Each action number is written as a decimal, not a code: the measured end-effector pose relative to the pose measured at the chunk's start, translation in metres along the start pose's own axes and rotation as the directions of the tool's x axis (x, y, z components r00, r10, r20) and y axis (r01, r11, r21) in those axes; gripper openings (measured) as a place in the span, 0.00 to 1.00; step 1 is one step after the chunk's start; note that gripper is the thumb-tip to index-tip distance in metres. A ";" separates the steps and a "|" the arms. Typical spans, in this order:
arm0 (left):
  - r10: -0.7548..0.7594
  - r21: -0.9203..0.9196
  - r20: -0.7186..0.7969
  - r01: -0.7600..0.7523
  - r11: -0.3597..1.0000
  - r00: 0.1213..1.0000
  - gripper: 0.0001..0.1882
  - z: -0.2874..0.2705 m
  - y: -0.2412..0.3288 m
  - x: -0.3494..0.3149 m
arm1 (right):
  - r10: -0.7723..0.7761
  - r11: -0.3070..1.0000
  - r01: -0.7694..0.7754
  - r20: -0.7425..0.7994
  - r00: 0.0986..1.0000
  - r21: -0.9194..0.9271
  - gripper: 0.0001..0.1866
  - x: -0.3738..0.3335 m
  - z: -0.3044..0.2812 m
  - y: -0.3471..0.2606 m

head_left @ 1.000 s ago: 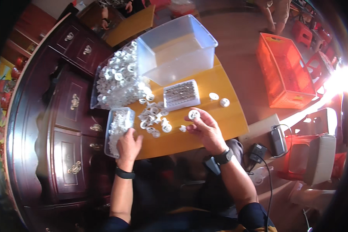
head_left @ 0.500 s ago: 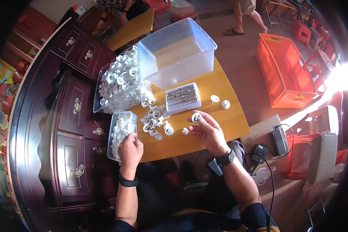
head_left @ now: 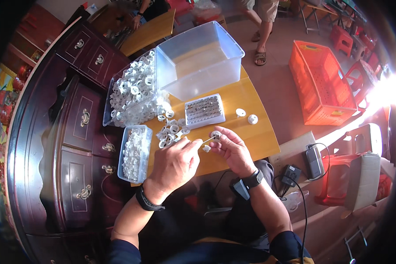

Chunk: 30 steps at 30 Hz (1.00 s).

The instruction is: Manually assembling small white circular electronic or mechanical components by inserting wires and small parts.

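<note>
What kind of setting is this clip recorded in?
Probably a small home or shop-floor workshop for hand assembly: a wooden table with heaps of small white plastic parts in clear tubs, an orange crate on the floor, and a dark wooden cabinet alongside.

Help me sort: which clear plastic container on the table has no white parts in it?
The big deep tub at the table's far edge; the bin left of it and the small tray hold white parts.

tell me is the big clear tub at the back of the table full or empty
Empty: the big clear tub shows only its bare bottom and walls, no lid.
</note>
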<state>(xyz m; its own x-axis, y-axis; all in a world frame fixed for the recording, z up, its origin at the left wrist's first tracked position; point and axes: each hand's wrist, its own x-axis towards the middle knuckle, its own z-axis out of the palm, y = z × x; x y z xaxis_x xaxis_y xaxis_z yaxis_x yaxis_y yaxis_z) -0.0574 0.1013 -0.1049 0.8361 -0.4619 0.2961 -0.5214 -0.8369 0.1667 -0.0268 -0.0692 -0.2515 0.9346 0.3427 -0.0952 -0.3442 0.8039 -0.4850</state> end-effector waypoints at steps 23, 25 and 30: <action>0.095 0.116 0.090 -0.105 0.988 0.991 0.04 0.024 -0.005 0.017 | -0.019 0.999 0.018 -0.027 0.999 -0.030 0.15 0.000 -0.003 0.009; 0.150 0.186 0.121 -0.171 0.967 0.981 0.03 0.029 0.000 0.015 | -0.043 0.997 0.041 -0.035 0.998 -0.064 0.16 -0.002 -0.002 0.009; 0.168 0.085 0.111 -0.178 0.980 0.979 0.05 0.026 -0.009 0.035 | -0.039 0.998 0.038 -0.022 0.999 -0.044 0.14 0.001 -0.001 0.005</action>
<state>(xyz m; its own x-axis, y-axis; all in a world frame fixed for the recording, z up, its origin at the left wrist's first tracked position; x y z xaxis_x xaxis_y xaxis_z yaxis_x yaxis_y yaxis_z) -0.0191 0.0854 -0.1209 0.7503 -0.6257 0.2134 -0.6453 -0.7633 0.0307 -0.0270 -0.0653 -0.2548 0.9492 0.2997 -0.0955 -0.3037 0.7943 -0.5262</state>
